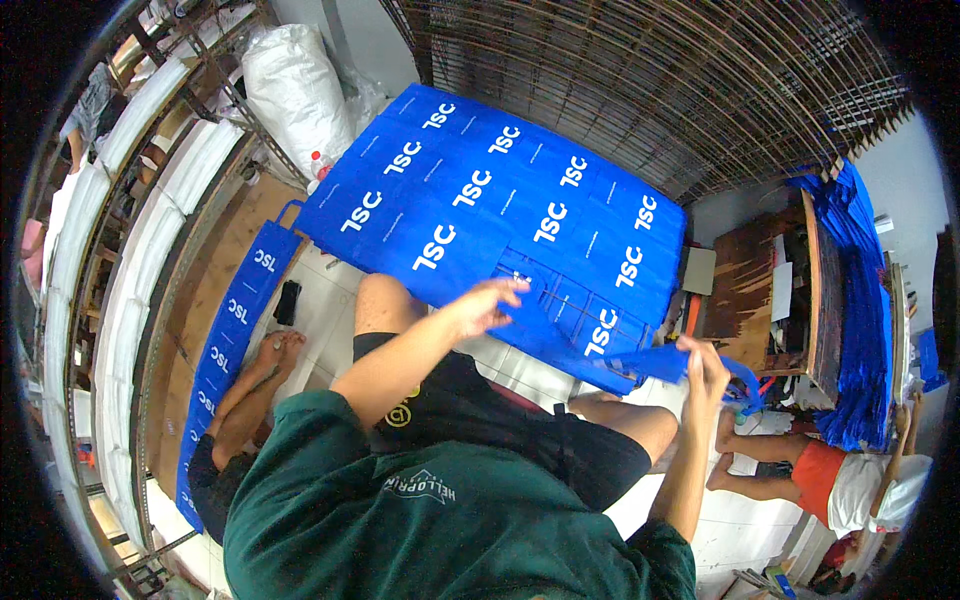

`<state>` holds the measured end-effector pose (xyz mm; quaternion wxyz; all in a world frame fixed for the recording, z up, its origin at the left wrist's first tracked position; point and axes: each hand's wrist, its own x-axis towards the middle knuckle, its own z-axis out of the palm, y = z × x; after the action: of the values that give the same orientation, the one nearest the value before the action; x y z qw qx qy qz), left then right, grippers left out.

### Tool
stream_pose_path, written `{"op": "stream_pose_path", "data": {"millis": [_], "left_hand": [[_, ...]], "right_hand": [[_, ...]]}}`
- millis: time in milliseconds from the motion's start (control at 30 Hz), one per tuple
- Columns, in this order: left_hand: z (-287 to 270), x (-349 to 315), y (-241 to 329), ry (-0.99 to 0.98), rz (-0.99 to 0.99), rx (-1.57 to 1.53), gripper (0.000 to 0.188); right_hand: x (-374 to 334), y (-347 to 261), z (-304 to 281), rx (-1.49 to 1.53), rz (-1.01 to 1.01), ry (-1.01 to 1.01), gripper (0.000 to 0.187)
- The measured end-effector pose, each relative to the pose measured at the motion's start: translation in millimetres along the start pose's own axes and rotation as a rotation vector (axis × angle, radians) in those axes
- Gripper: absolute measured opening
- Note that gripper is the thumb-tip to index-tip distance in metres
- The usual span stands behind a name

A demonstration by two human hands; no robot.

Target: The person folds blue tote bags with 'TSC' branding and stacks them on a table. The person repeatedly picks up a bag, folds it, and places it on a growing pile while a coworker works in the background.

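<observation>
The left hand [485,305] lay palm down with fingers loosely spread on a blue bag [560,325], a flat piece of matte, non-woven-looking fabric with white lettering, which hung off the near edge of a broad stack of like bags [490,190]. That forearm rose bent from the lower edge, elbow over the person's bare knee. The right hand [705,370] was raised on an upright forearm, fingers closed in a pinch on the bag's far corner where the fabric bunched and a strap looped down. The stack was rectangular and smooth, tilted away toward a wire mesh panel [680,80]. A long strip of the same blue bags [235,340] ran along the floor at left, beside curved shelves holding white rolls [130,300]. More blue fabric [860,300] hung over a wooden table [760,290] at right, near another seated person in orange shorts [820,475]. A white sack [295,85] stood behind the stack.
</observation>
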<state>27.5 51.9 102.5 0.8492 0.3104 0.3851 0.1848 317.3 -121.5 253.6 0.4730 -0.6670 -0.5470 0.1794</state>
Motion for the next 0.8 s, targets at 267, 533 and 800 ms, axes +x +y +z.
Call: {"op": "stream_pose_path", "data": {"millis": [267, 533, 800], "left_hand": [[-47.1, -3.5, 71.4, 0.216, 0.723, 0.316, 0.056], [-143.0, 43.0, -23.7, 0.657, 0.244, 1.026, 0.011], [-180.1, 64.0, -57.2, 0.631, -0.072, 1.276, 0.028]], "right_hand": [[6.0, 45.8, 77.8, -0.128, -0.042, 0.020, 0.044], [-48.6, 197.7, 213.9, -0.500, 0.064, -0.279, 0.039], [-54.3, 212.1, 240.8, -0.428, 0.290, -0.364, 0.041]]}}
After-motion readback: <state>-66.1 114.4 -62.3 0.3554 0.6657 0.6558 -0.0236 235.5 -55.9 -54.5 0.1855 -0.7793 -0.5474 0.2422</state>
